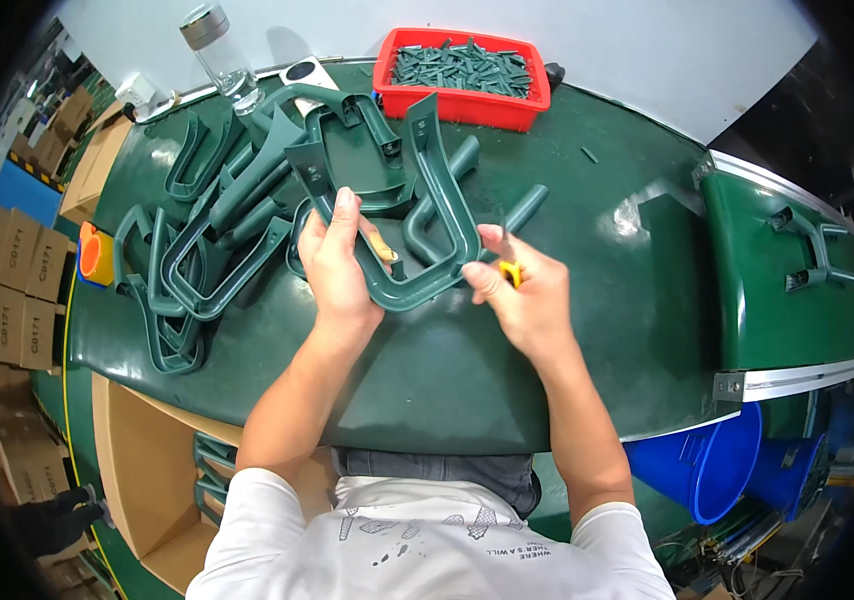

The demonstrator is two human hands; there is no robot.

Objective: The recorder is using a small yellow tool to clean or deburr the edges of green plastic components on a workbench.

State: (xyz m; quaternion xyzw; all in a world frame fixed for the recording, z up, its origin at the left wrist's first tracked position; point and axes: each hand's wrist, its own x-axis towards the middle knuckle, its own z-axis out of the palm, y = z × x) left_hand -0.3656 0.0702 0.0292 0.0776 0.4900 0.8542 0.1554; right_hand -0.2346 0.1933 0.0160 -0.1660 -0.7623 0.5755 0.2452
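My left hand point(335, 265) grips a dark green U-shaped plastic part point(437, 195) near its lower bend, holding it tilted above the green table point(467, 370). My right hand point(522, 290) is closed around a small yellow-handled tool point(511, 273), its tip against the same part's right side. A pile of similar green curved parts point(217, 230) lies just left of my left hand.
A red tray point(462, 100) of small dark green pieces stands at the back. A clear bottle point(222, 55) stands at the back left. A green conveyor point(787, 280) with one part runs at the right. Blue bins point(707, 470) and cardboard boxes point(7, 270) surround the table.
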